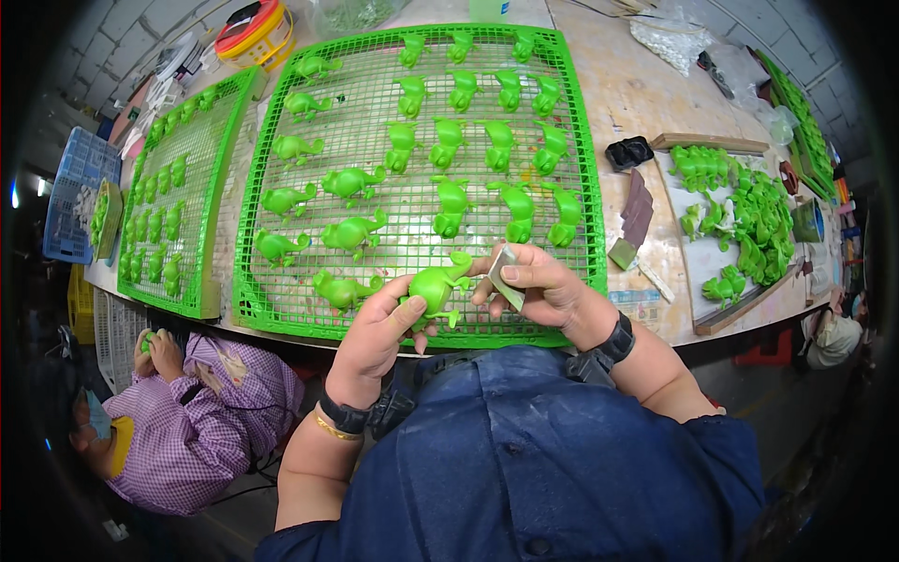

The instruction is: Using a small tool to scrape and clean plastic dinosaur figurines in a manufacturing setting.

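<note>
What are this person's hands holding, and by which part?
The left hand grips a green chameleon-shaped figurine by its rounded body; the right hand pinches a grey-green strip near its middle, under the thumb.

The torso is covered by a dark navy garment point(506, 431) with short sleeves point(719, 454), a vertical front seam, a dark round button point(538, 546) and pale dust-like smudges. The left hand point(373, 330) and right hand point(554, 292) are bare. Each wrist carries a black strap point(618, 343) with a black module point(590, 365); a gold-coloured bracelet point(335, 429) encircles the left forearm adjacent to its strap.
</note>
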